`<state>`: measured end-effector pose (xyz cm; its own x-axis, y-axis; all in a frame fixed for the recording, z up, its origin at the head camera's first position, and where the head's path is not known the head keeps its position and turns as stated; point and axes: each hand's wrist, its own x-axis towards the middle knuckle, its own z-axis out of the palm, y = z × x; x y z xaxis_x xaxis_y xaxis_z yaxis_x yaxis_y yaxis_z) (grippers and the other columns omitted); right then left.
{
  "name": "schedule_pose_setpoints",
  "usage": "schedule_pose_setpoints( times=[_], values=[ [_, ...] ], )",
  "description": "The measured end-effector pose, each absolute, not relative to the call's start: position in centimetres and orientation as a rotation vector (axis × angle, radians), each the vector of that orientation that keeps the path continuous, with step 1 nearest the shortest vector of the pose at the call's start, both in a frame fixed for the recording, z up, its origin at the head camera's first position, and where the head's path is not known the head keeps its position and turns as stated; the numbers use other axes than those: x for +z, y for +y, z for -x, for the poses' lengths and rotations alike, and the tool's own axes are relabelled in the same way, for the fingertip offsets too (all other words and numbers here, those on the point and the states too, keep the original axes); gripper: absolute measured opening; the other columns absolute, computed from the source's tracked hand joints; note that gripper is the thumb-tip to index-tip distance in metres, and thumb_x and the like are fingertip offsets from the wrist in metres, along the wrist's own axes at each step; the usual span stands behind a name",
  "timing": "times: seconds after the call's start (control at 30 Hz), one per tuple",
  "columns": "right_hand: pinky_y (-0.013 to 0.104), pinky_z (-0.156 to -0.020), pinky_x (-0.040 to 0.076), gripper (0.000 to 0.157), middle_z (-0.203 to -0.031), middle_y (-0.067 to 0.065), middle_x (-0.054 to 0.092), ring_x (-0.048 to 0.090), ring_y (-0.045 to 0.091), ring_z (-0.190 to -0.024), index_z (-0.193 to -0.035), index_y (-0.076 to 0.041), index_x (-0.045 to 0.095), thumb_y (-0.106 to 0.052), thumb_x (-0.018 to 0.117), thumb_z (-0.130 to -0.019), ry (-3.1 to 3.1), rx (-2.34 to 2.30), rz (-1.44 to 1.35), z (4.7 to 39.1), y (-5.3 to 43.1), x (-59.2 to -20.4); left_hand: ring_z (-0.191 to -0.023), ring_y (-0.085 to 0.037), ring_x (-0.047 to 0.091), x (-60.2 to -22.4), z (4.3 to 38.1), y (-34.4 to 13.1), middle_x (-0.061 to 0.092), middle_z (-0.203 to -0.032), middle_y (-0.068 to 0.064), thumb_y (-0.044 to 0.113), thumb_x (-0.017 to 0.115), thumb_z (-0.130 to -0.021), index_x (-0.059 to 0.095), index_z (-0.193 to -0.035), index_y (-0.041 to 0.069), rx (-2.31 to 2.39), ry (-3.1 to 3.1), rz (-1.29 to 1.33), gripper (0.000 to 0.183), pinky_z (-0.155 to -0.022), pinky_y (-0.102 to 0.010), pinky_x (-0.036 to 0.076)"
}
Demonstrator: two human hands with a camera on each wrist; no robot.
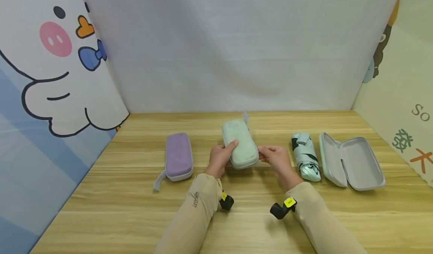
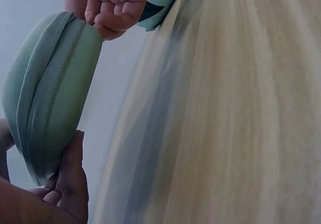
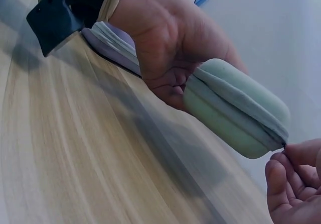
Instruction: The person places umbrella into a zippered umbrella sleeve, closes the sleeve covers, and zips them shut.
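Above the wooden table, a mint-green zip case (image 1: 245, 148) is held tilted in the left hand (image 1: 219, 159), thumb across its top and fingers round its side. Its zipper seam faces the left wrist view, where the case (image 2: 75, 88) looks closed along the visible stretch. At the near right corner the right hand (image 1: 278, 160) pinches a small zipper pull (image 3: 284, 145) between thumb and forefinger. A pale fabric loop (image 1: 245, 117) sticks out at the far end of the case.
On the left lies a closed purple zip case (image 1: 179, 154) with a grey strap. To the right are a folded mint umbrella (image 1: 306, 156) with dark patches and an opened case with a grey lining (image 1: 363, 163). A white cloth (image 1: 236, 50) hangs behind the table (image 1: 128, 209).
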<state>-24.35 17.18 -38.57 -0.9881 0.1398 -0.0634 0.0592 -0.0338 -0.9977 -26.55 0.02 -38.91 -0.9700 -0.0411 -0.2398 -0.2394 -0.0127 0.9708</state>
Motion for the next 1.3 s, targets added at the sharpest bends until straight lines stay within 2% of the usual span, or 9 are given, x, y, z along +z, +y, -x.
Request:
schedule_pose_setpoints(
  times=[0.17,0.47,0.83,1.07,1.3],
  values=[
    [0.019,-0.058,0.048,0.023,-0.067,-0.001,0.063,0.059,0.007,-0.060,-0.100,0.017,0.061,-0.003,0.059,-0.090,-2.142,2.226,0.209,24.2,17.2,-38.6,-0.067,-0.011,0.054,-39.0,26.7,0.1,0.062,-0.086,-0.007,0.039,0.066,-0.085,0.062,-0.108,-0.005,2.118,2.129,0.335,0.050,-0.060,-0.023,0.044],
    [0.021,-0.059,0.049,0.019,-0.067,-0.001,0.062,0.058,0.008,-0.061,-0.096,0.015,0.062,-0.002,0.058,-0.090,-2.169,2.215,0.186,23.7,17.3,-38.9,-0.064,-0.011,0.050,-39.0,26.6,0.0,0.060,-0.083,-0.005,0.039,0.066,-0.084,0.063,-0.106,-0.004,2.117,2.121,0.350,0.049,-0.058,-0.023,0.041],
    [0.022,-0.060,0.050,0.020,-0.068,0.003,0.063,0.059,0.008,-0.059,-0.095,0.018,0.062,-0.001,0.058,-0.089,-2.203,2.146,0.157,23.0,17.1,-39.0,-0.072,-0.013,0.051,-39.2,26.8,-0.2,0.059,-0.089,-0.007,0.040,0.067,-0.083,0.062,-0.105,-0.006,2.132,2.137,0.370,0.050,-0.062,-0.024,0.042],
    [0.024,-0.062,0.051,0.022,-0.067,0.001,0.062,0.058,0.008,-0.060,-0.098,0.019,0.060,-0.001,0.058,-0.089,-2.249,2.123,0.176,22.6,17.0,-39.0,-0.083,-0.016,0.052,-39.1,26.9,-0.3,0.058,-0.097,-0.008,0.039,0.066,-0.084,0.060,-0.110,-0.005,2.147,2.108,0.438,0.052,-0.071,-0.027,0.043],
    [0.024,-0.062,0.051,0.022,-0.068,0.001,0.063,0.058,0.007,-0.061,-0.098,0.017,0.061,-0.003,0.059,-0.089,-2.253,2.086,0.199,22.8,17.2,-38.9,-0.076,-0.016,0.059,-39.1,26.8,-0.4,0.061,-0.100,-0.013,0.032,0.067,-0.078,0.051,-0.116,-0.006,2.269,1.876,0.425,0.056,-0.065,-0.027,0.049]
  ],
)
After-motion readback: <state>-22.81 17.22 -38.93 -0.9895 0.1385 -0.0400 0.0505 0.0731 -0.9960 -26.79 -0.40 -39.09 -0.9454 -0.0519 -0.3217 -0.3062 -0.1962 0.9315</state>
